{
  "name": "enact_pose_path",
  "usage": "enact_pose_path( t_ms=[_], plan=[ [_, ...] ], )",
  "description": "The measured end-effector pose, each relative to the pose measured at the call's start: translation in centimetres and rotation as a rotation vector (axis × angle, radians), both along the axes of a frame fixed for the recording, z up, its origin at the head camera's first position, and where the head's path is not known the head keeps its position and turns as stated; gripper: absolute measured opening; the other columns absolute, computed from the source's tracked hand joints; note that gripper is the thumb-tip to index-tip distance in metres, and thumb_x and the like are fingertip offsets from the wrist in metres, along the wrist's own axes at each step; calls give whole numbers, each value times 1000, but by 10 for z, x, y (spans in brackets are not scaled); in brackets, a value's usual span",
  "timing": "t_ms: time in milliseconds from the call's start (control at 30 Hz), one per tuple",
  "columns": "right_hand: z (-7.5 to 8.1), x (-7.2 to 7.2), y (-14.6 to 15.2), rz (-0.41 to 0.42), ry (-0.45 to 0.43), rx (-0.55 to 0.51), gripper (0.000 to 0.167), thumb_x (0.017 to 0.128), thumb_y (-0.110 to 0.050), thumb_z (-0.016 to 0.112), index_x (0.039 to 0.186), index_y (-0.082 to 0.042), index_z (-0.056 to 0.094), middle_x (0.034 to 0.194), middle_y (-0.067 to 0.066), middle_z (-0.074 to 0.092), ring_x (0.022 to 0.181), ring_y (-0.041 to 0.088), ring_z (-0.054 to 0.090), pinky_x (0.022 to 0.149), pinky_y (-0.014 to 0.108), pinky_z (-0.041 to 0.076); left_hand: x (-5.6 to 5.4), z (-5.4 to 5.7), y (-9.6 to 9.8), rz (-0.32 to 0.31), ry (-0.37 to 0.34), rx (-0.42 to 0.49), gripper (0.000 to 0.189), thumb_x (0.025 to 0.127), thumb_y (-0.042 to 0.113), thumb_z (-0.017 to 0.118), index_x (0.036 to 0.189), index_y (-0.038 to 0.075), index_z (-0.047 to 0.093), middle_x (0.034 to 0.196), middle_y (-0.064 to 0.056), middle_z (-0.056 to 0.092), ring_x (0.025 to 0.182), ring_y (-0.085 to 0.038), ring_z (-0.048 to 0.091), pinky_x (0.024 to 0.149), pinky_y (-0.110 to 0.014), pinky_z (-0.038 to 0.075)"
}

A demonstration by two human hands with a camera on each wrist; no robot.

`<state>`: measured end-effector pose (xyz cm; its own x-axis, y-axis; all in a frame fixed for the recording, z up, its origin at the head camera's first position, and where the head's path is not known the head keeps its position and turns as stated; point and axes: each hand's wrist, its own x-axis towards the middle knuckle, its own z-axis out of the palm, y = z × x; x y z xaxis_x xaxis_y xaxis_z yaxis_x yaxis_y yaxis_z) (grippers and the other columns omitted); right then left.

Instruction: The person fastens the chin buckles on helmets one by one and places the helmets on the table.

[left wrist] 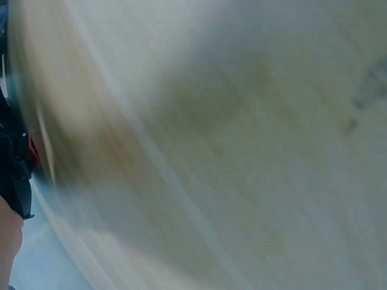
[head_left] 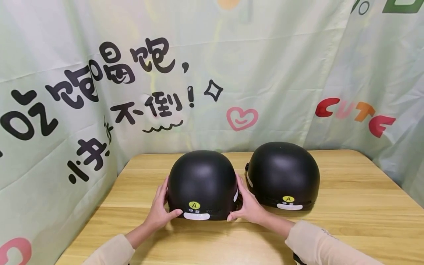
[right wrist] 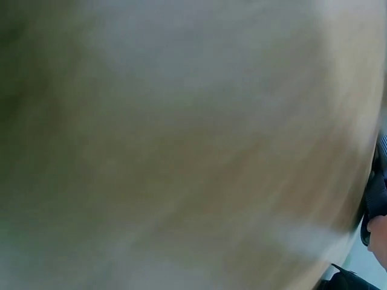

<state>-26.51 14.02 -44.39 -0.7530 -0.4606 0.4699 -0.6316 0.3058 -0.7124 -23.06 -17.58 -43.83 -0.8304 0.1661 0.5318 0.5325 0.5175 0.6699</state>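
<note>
A matte black helmet (head_left: 202, 180) with a yellow round "A" sticker and a white strip low on its near side is between both hands. My left hand (head_left: 160, 209) grips its left side, thumb on the lower near edge. On the opposite side my right hand (head_left: 249, 207) holds it, the thumb at the lower right corner. The shell hides some fingertips. The left wrist view catches only a dark part of the helmet (left wrist: 13, 163) and some skin at the left border. In the right wrist view, a fingertip touches a dark helmet part (right wrist: 376, 193).
Close on the right stands a second black helmet (head_left: 285, 173) with the same sticker and strip, near the right hand. Both are above a wood-grain table (head_left: 357, 191). Behind it hangs a pale printed curtain (head_left: 271, 73) with lettering and a pink heart.
</note>
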Motion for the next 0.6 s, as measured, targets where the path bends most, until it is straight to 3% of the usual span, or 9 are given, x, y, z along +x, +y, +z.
enact_pose_path(
  t_ms=[100,167,367,600],
  plan=[
    [-2,1,2,-15,9,29,133,48,-70,64,150,-10,3,151,30,12,135,49,20,99,67,28,1,-2,-1,-2,-14,-45,113,64,35,83,150,13,12,132,-20,36,115,-35,46,93,-53,44],
    [-3,1,2,-19,7,44,134,48,-66,68,150,-9,3,150,30,12,135,49,21,100,67,28,1,-4,-2,-6,-20,-63,115,64,35,83,150,14,11,134,-20,34,117,-37,45,92,-57,42],
    [-5,4,2,-64,-10,115,137,46,-52,79,148,-1,3,150,32,12,136,45,20,102,61,30,2,-6,-1,-14,-19,-106,121,59,30,87,150,11,10,134,-21,35,118,-38,44,92,-57,41],
    [-6,5,0,-99,-4,171,138,44,-44,84,147,3,5,151,30,11,138,42,19,103,58,32,3,-9,-2,-10,-44,-146,127,55,24,89,151,17,6,137,-21,33,124,-34,40,95,-54,39]
  ],
)
